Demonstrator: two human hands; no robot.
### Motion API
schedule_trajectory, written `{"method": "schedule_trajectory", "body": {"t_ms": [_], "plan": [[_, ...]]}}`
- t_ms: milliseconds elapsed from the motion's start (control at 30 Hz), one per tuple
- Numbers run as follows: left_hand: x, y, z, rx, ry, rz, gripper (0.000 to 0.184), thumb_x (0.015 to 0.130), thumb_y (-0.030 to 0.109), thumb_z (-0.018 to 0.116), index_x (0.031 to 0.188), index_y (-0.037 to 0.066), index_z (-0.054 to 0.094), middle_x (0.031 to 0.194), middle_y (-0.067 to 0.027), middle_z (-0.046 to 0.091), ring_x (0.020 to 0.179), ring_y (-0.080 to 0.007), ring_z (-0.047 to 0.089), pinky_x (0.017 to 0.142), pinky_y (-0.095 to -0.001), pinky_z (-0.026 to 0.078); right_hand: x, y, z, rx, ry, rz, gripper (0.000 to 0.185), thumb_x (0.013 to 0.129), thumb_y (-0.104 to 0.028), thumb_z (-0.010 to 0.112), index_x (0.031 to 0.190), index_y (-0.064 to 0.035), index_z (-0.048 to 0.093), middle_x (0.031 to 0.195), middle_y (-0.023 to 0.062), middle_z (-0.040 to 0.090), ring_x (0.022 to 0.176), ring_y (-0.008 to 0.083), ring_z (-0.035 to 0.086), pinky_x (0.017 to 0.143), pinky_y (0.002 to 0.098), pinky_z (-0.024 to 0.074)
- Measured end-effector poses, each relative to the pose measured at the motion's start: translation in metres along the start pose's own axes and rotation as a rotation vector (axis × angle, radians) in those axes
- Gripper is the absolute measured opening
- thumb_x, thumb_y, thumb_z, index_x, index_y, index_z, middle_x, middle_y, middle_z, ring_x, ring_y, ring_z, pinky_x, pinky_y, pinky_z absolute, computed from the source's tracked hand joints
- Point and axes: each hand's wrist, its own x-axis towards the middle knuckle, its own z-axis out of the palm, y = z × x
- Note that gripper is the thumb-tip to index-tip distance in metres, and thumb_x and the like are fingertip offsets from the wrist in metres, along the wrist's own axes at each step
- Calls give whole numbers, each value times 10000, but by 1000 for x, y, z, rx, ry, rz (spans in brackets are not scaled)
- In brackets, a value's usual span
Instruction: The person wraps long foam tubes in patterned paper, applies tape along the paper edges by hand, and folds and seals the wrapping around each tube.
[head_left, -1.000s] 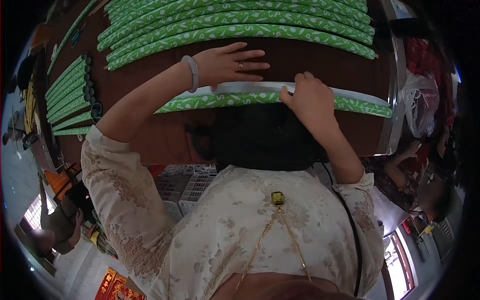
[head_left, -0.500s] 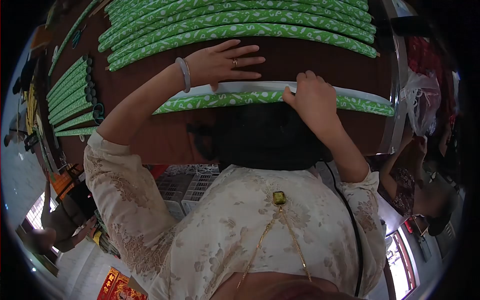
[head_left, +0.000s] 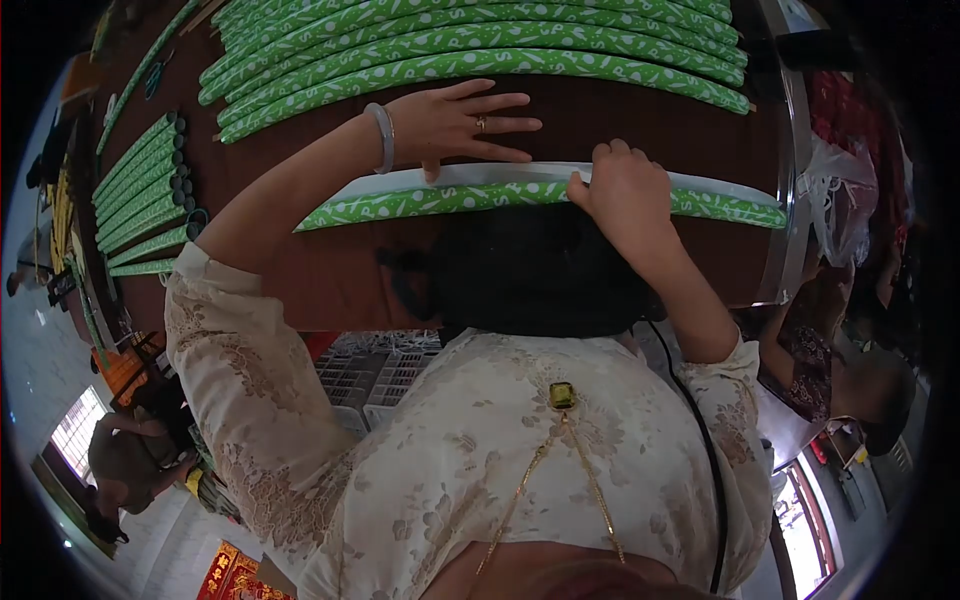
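A long green roll with white print (head_left: 460, 198) lies across the table in front of me, its white inner side showing along the far edge. My left hand (head_left: 470, 122) is spread flat over the table just beyond the roll, fingers pointing right, with its thumb down at the white strip. Closed over the roll's right part is my right hand (head_left: 630, 195), its thumb on the near side and its fingers curled at the far edge. What lies under those fingers is hidden.
Several similar green rolls (head_left: 480, 75) lie side by side at the far side of the brown table (head_left: 340, 280). Shorter rolls (head_left: 145, 190) and scissors (head_left: 197, 222) are at the left. A black bag (head_left: 520, 270) sits against me. Other people are at both sides.
My left hand has shifted slightly to the right, fingers still spread. My right hand has stayed almost in place on the roll. A person at the lower left has changed posture.
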Motion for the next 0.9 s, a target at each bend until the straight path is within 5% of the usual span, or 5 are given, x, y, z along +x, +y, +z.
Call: {"method": "schedule_trajectory", "body": {"t_ms": [900], "plan": [[-3, 2, 17, 121, 51, 1, 1093, 474, 484, 729, 1420, 364, 196, 1515, 60, 84, 1399, -211, 59, 1152, -394, 92, 3, 1, 3, -33, 10, -10, 246, 674, -278, 664, 675, -36, 617, 696, 81, 588, 639, 224, 613, 520, 336, 499]]}}
